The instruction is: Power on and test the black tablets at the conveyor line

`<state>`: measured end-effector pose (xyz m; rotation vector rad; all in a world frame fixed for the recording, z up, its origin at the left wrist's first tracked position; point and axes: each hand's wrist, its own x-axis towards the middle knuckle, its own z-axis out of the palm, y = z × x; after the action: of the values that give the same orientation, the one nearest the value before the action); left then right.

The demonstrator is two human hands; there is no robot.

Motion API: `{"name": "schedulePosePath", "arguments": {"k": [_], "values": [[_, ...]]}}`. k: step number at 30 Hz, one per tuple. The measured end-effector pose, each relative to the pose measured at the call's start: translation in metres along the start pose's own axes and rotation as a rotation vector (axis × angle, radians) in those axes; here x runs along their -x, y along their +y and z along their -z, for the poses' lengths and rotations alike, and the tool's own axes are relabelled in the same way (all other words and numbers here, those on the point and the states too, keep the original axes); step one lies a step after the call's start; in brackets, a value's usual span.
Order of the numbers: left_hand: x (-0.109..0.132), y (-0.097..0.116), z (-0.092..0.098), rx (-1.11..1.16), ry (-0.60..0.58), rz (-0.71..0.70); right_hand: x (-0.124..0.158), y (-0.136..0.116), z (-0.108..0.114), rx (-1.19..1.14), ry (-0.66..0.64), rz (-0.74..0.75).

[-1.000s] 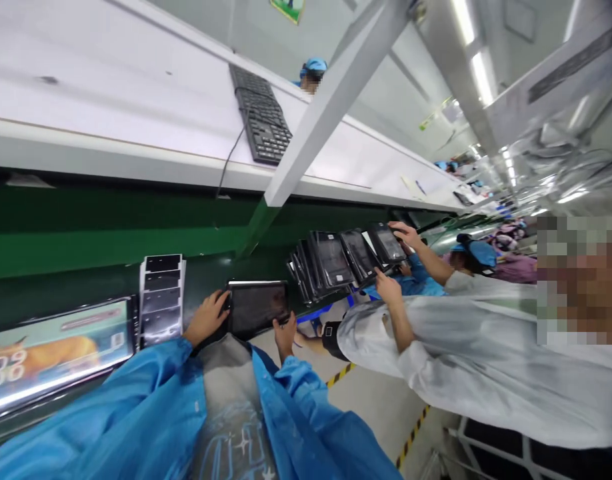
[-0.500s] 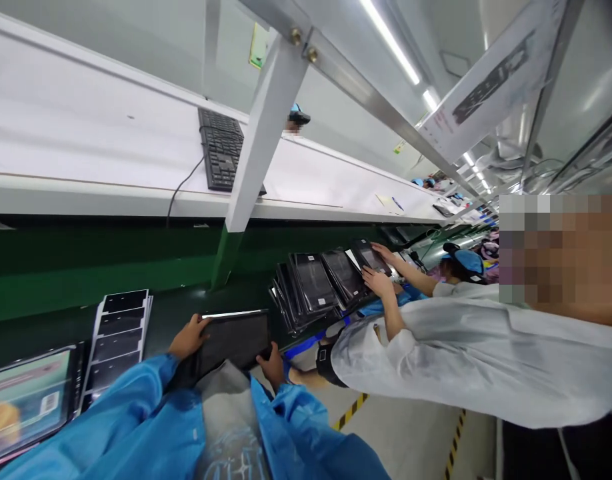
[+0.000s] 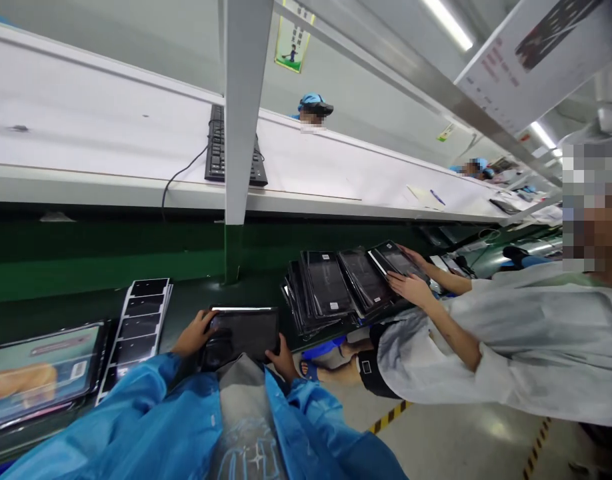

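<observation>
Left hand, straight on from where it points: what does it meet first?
The dark tablet at the fingertips of your left hand; they seem already on its edge, though depth is hard to judge.

Bright, even light falls from the ceiling strip lights (image 3: pixel 449 23), leaving soft shadows, a pale glare on the floor (image 3: pixel 496 427) and a faint sheen on the dark tablet (image 3: pixel 243 337). The wide lens stretches the edges, where a blocky mosaic covers a co-worker's head (image 3: pixel 593 207).
</observation>
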<state>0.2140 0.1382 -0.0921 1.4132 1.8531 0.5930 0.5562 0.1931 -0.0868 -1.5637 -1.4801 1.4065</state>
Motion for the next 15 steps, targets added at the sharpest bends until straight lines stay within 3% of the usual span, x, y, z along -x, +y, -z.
{"name": "schedulePosePath", "arguments": {"k": [4,7,11,15], "values": [[0.046,0.008,-0.043,0.249,0.238,0.117,-0.007,0.006,0.002,-0.021,-0.073,-0.043],[0.081,0.01,-0.068,0.419,0.264,0.153,-0.013,0.012,0.001,-0.019,-0.155,-0.073],[0.103,-0.001,-0.069,0.508,0.217,0.195,-0.021,0.014,-0.002,-0.014,-0.206,-0.113],[0.104,-0.009,-0.063,0.584,0.213,0.25,-0.024,0.007,-0.005,-0.021,-0.196,-0.145]]}}
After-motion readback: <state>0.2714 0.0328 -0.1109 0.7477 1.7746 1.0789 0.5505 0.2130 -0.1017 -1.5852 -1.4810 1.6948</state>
